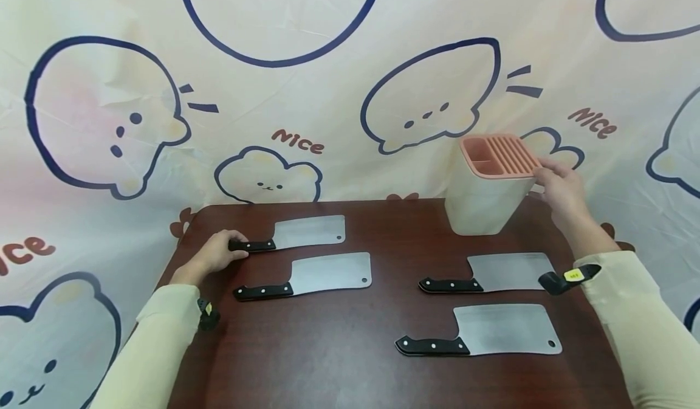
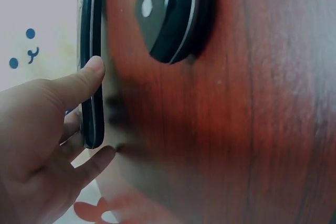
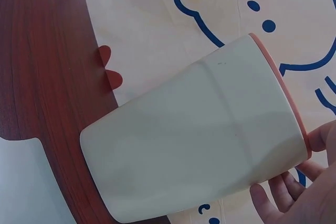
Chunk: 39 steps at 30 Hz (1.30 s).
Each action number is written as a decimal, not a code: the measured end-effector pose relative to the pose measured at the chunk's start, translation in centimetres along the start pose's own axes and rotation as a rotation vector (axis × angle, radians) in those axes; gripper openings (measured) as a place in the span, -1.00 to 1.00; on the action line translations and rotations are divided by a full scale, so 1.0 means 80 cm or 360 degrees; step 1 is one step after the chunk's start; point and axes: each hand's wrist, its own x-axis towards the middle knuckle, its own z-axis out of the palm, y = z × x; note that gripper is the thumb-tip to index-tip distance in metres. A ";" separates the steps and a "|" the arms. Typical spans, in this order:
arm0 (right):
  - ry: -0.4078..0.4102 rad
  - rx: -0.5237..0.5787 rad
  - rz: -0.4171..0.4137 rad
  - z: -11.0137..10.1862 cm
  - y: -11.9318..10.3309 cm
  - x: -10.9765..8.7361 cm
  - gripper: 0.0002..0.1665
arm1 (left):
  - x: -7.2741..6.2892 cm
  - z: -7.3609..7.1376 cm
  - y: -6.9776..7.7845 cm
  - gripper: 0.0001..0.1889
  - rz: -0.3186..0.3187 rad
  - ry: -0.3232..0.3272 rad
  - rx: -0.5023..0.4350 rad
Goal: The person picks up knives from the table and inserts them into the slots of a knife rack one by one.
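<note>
At the table's far left, my left hand (image 1: 219,252) pinches the black handle of a cleaver (image 1: 309,231). The left wrist view shows the thumb (image 2: 86,81) on one side of that handle, with fingers behind and below it. A second cleaver (image 1: 331,273) lies just nearer, its handle partly visible in the left wrist view. My right hand (image 1: 563,193) grips the upper right edge of a white knife holder (image 1: 481,205) with a pink slotted top (image 1: 514,155). In the right wrist view the thumb touches the pink rim and the fingers rest along the white side.
Two more cleavers, one farther (image 1: 511,272) and one nearer (image 1: 505,330), lie on the right side of the dark wooden table (image 1: 306,348), handles pointing left. A cartoon-printed cloth (image 1: 339,93) hangs behind the table.
</note>
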 end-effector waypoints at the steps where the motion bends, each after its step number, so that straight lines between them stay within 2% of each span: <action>1: 0.0004 0.0002 -0.0003 0.000 0.000 0.000 -0.28 | -0.002 -0.002 0.001 -0.71 -0.0003 -0.0002 -0.0008; 6: 0.0016 0.0032 -0.0028 0.001 0.000 -0.001 -0.30 | -0.010 -0.015 0.007 -0.72 0.0050 0.0019 -0.0045; 15: 0.0026 0.0089 -0.0033 -0.002 0.000 0.001 -0.32 | -0.021 -0.040 0.026 -0.72 0.0220 0.0110 -0.0076; 19: 0.0051 0.0055 -0.0015 -0.001 0.001 0.002 -0.31 | -0.025 -0.050 0.040 -0.69 0.0259 0.0181 -0.0124; 23: 0.0068 0.0042 -0.0005 0.001 0.003 0.003 -0.31 | -0.027 -0.059 0.054 -0.58 0.0268 0.0297 -0.0188; 30: 0.0079 0.0035 0.0020 0.002 0.003 0.002 -0.31 | -0.029 -0.067 0.084 -0.38 0.0354 0.0468 -0.0387; 34: 0.0087 0.0022 0.0009 0.004 0.003 0.002 -0.30 | -0.027 -0.066 0.102 -0.37 0.0423 0.0547 -0.0554; 39: 0.0085 0.0013 0.0008 0.004 0.005 0.002 -0.31 | -0.020 -0.062 0.125 -0.41 0.0579 0.0613 -0.0798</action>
